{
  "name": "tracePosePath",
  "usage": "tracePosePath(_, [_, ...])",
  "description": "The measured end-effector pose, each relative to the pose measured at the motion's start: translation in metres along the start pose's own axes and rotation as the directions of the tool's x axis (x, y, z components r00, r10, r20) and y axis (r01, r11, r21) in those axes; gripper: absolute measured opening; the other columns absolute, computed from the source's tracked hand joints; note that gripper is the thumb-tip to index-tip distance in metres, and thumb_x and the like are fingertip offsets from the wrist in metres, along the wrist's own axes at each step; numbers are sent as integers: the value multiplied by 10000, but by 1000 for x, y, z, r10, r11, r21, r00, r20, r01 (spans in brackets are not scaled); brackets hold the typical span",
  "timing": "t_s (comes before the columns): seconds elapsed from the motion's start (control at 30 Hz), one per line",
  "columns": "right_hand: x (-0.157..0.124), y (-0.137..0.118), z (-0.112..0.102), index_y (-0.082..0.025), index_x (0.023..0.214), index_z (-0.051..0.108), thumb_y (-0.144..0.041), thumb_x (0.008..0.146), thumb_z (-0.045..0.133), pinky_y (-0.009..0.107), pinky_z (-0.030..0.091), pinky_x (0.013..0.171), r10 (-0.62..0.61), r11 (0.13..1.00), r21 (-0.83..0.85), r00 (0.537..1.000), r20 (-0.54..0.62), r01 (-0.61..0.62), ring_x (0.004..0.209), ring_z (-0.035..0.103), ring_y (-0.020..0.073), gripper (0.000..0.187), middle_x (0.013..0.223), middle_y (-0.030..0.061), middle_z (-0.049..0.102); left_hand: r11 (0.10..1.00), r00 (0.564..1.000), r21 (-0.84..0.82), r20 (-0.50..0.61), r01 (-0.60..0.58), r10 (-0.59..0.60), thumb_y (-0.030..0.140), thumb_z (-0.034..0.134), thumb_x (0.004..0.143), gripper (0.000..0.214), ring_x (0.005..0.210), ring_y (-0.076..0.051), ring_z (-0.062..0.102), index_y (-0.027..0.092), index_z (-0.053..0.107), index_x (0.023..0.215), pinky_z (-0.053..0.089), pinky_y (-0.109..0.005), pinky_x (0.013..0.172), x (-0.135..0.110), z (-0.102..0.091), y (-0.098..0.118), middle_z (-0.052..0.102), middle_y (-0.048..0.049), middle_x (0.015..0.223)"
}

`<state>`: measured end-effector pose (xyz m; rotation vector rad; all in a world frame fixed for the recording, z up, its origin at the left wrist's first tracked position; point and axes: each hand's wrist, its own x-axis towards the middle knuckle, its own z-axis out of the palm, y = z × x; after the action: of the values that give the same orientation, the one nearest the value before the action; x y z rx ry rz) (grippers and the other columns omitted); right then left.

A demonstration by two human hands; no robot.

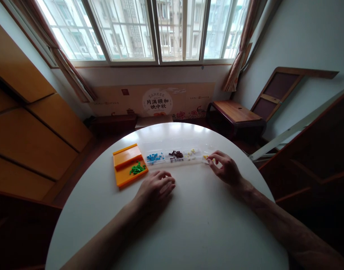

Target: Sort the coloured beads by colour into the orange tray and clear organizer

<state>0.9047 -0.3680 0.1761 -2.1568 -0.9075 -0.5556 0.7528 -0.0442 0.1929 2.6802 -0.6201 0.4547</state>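
Note:
My left hand (157, 186) rests palm down on the round white table (172, 225), fingers loosely curled, holding nothing, just below a row of clear trays. My right hand (224, 167) reaches into the rightmost clear tray (207, 155), fingertips pinched on small yellow pieces (206, 157). The other clear trays hold blue pieces (154, 157), dark brown pieces (176, 154) and pale yellow pieces (190, 153). To the left lies an orange tray (127, 159) with green pieces (137, 168) in it.
Beyond the table stand a wide window, a low printed panel (157, 101) and a dark wooden side table (235, 114). Wooden cabinets (33, 131) line the left; a dark wooden structure (315, 150) rises at the right.

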Motion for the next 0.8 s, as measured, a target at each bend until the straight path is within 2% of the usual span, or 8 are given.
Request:
tracePosePath(0.1, [-1, -10, 4, -241, 1044, 761, -230, 1056, 620, 389, 588, 893, -190, 981, 71, 974, 127, 182, 946, 719, 232, 142, 1068, 72, 770, 1000, 1000, -11, 15, 8, -8, 325, 604, 1081, 192, 1044, -237, 716, 273, 782, 1133, 578, -351, 882, 0, 0, 0, 761, -85, 1196])
tracePosePath(0.2, [-1, -23, 9, -252, 1141, 753, -205, 1053, 620, 416, 601, 955, -365, 931, 137, 885, 290, 339, 1058, 727, 251, 166, 1173, 82, 783, 1000, 999, -7, 26, -18, 18, 315, 627, 1064, 212, 1076, -246, 714, 282, 774, 1213, 592, -363, 904, -3, 1, -3, 761, -89, 1235])
tracePosePath(0.27, [1, -32, 12, -251, 1175, 745, -192, 1052, 620, 420, 608, 960, -407, 913, 164, 843, 351, 373, 1075, 726, 251, 185, 1208, 84, 785, 999, 998, 6, 31, -48, 48, 323, 629, 1063, 239, 1085, -249, 712, 284, 765, 1256, 598, -373, 920, -4, 1, -7, 760, -87, 1259])
tracePosePath(0.53, [20, -50, 32, -242, 1123, 750, -193, 1044, 637, 423, 628, 938, -447, 894, 180, 819, 359, 409, 1037, 733, 247, 147, 1149, 75, 800, 987, 984, -27, 77, -158, 159, 303, 604, 1091, 224, 1162, -233, 715, 268, 733, 1271, 598, -368, 974, -6, -4, -18, 755, -76, 1305])
tracePosePath(0.67, [21, -59, 48, -248, 1182, 754, -196, 1067, 607, 439, 631, 973, -453, 891, 195, 826, 334, 410, 1065, 733, 253, 194, 1167, 82, 797, 985, 983, -32, 57, -171, 173, 309, 607, 1094, 212, 1141, -222, 727, 263, 736, 1256, 594, -360, 970, -7, -4, -20, 768, -68, 1298])
tracePosePath(0.8, [18, -60, 52, -260, 1219, 752, -203, 1065, 614, 463, 634, 983, -448, 892, 216, 833, 325, 396, 1091, 726, 265, 215, 1216, 81, 790, 982, 981, 24, 46, -190, 189, 301, 611, 1091, 193, 1110, -222, 740, 258, 756, 1211, 590, -373, 961, -9, 0, -19, 785, -61, 1277])
